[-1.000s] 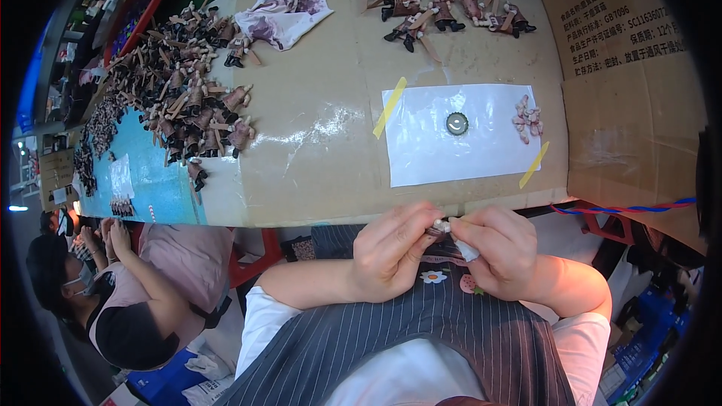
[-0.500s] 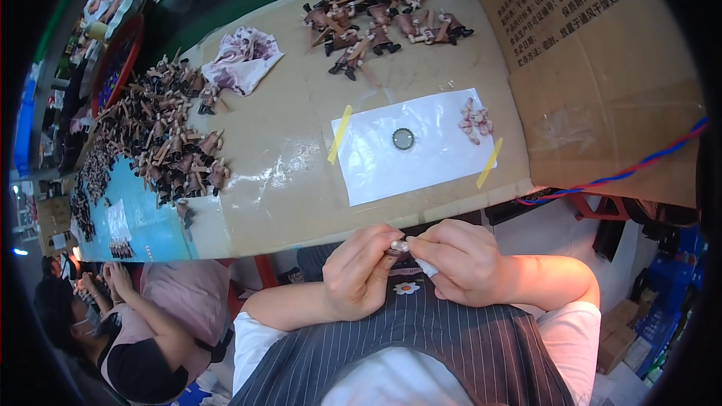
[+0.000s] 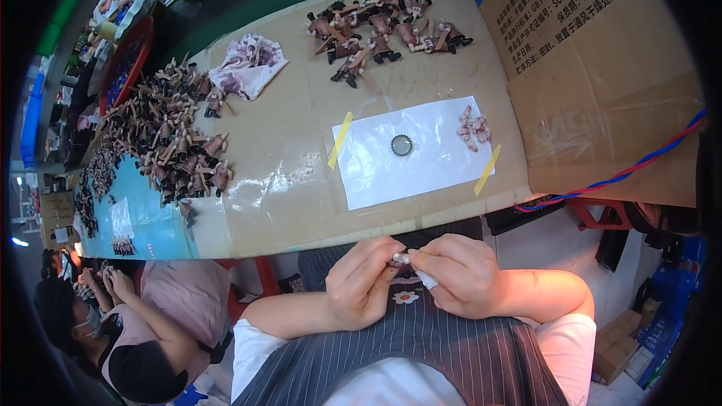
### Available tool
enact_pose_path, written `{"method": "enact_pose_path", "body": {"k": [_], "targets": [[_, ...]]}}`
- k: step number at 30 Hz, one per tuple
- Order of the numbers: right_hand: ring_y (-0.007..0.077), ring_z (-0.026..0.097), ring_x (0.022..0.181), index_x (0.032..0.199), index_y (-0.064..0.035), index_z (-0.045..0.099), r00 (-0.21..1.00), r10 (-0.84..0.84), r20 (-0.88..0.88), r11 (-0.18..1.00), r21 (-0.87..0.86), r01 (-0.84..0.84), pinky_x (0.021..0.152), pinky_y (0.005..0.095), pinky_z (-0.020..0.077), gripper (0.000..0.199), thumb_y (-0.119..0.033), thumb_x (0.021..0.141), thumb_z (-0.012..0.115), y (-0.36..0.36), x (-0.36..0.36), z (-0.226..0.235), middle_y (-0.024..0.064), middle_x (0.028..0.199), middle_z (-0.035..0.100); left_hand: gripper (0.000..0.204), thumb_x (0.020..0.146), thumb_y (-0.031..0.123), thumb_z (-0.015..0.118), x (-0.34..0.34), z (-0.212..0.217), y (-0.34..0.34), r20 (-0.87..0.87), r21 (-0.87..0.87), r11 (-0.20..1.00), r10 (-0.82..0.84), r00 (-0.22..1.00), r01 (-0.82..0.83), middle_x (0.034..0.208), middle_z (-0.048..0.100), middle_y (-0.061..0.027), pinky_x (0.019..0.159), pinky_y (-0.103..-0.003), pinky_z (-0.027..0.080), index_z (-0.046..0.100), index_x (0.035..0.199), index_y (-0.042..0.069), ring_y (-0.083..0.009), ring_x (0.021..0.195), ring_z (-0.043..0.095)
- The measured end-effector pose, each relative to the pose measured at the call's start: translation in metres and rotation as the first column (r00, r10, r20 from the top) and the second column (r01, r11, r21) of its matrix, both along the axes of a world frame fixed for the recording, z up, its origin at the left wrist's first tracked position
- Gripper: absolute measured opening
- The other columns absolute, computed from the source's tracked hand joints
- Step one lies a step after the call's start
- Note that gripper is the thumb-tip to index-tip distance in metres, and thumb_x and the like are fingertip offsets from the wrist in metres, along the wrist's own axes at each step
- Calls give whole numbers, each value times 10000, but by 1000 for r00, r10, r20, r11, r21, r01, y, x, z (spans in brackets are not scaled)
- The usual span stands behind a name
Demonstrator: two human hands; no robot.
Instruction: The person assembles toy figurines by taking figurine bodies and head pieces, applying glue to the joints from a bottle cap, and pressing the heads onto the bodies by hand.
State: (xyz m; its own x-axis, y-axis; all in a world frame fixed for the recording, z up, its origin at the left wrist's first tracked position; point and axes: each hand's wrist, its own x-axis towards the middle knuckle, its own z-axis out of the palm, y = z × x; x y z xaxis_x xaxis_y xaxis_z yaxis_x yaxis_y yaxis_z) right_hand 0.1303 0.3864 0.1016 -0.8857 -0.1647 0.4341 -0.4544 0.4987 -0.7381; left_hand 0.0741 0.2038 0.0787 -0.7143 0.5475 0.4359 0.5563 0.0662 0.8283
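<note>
My left hand (image 3: 362, 283) and my right hand (image 3: 460, 274) meet close to my chest, below the table edge. Both pinch one tiny doll part (image 3: 399, 259) between the fingertips; a bit of white material shows under my right fingers. On the table ahead lies a white sheet (image 3: 410, 152) taped down with yellow strips. A metal bottle cap (image 3: 401, 145) sits on it, and a small heap of pink doll pieces (image 3: 474, 126) lies at its right side.
Small dolls lie in a group (image 3: 380, 30) at the far side and a large pile (image 3: 169, 143) at the left, next to a crumpled cloth (image 3: 250, 68). A cardboard sheet (image 3: 594, 83) covers the right. Another person (image 3: 120, 331) sits lower left.
The view has swung, so the table sits further left and higher in the picture. My hands stay together on the small part, with only slight finger movement.
</note>
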Motion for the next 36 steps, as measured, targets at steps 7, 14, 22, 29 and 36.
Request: {"method": "enact_pose_path", "body": {"k": [7,14,22,29,36], "targets": [[296,612,713,1042,74,624,1000,21,23,999,39,-22,594,369,502,490,71,552,620,4,-8,1,135,841,588,143,841,-101,594,-7,-5,0,8,-32,999,19,1000,-19,897,643,-210,688,-286,527,597,982,-122,-270,767,659],[295,608,719,1050,81,620,999,29,22,999,31,-30,596,367,503,522,75,528,635,6,-12,-2,136,856,583,268,789,-109,649,-12,-10,1,26,10,999,-32,999,32,969,630,-231,717,-337,534,594,1051,-122,-330,817,649],[311,620,753,1060,64,625,997,-74,1,996,43,74,635,382,514,464,64,597,652,4,-7,-12,151,891,600,285,839,-86,632,-20,-19,3,-46,14,999,-35,998,35,976,643,-212,711,-325,540,592,1121,-92,-313,825,668],[337,621,824,997,-6,652,813,-582,-17,810,79,581,708,402,508,291,44,710,633,42,-24,-35,148,932,607,311,953,4,524,-82,-10,-44,533,-23,996,82,842,-83,1009,635,-107,807,-292,514,496,1259,-42,-167,865,639],[359,578,939,1000,-13,640,714,-700,11,669,358,651,797,440,471,295,59,729,548,64,-46,-61,152,946,585,305,848,19,648,-165,19,-98,-465,-511,617,387,796,-598,1176,575,-191,802,-359,502,594,1145,-27,-296,892,632]]}}
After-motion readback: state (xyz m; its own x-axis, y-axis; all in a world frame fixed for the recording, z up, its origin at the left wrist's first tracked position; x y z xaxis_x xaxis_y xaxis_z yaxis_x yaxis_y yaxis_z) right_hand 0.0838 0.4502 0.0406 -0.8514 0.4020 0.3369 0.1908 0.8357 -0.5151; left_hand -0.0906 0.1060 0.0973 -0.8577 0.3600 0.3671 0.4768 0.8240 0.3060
